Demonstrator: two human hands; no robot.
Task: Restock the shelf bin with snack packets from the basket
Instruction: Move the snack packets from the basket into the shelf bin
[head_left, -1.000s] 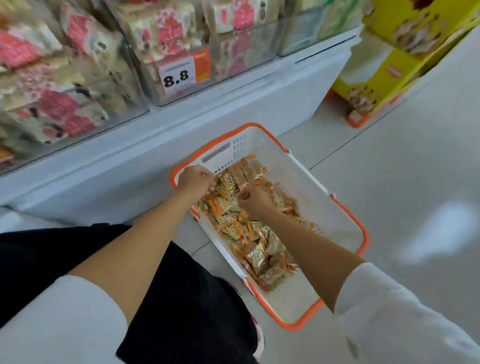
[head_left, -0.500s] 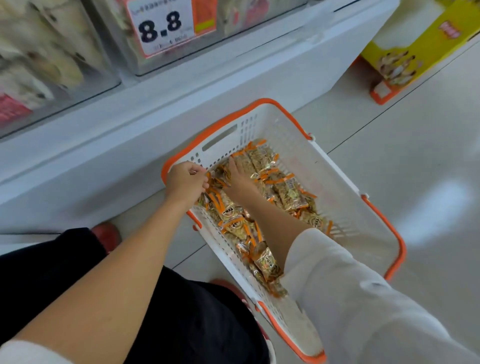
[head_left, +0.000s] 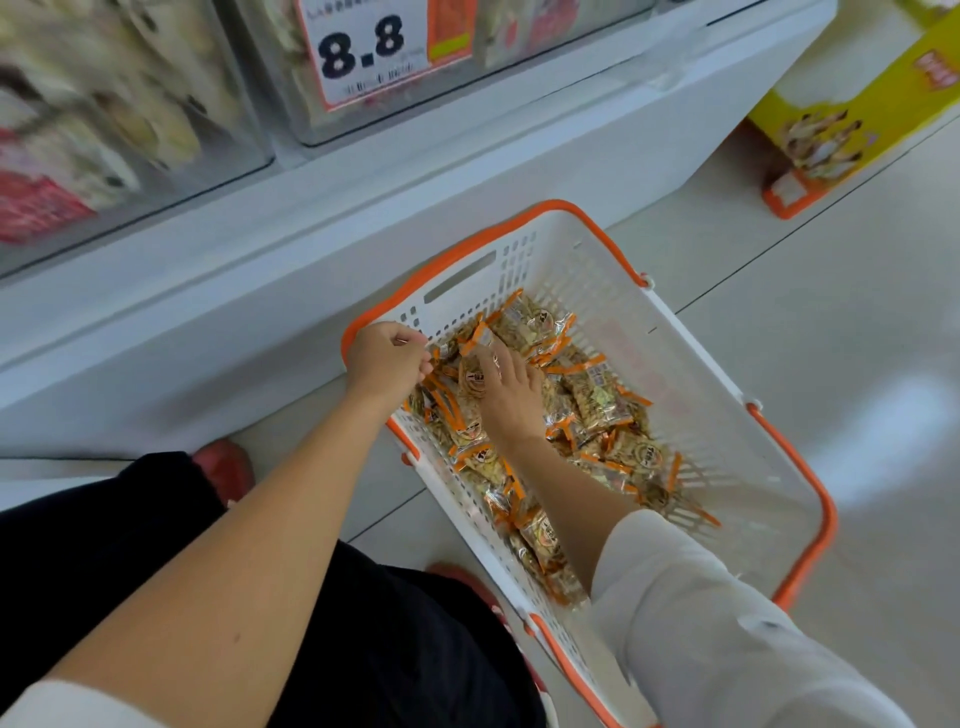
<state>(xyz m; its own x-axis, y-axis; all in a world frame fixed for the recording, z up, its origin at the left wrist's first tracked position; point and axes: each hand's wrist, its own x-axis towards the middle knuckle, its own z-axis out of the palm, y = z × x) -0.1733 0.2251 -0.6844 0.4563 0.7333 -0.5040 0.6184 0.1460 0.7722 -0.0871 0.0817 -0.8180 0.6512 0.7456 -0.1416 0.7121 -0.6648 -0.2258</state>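
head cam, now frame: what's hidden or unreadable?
All in the head view:
1. Left hand: curled at the basket rim; its own back hides whether it holds anything.
2. Right hand: fingertips lost among the snack packets; grip unclear.
3. Shelf bin: motion-blurred, cut by the top edge.
4. Price tag: 8.8 reads; small print blurred.
5. Basket's near corner: behind the right sleeve, cut by the bottom edge.
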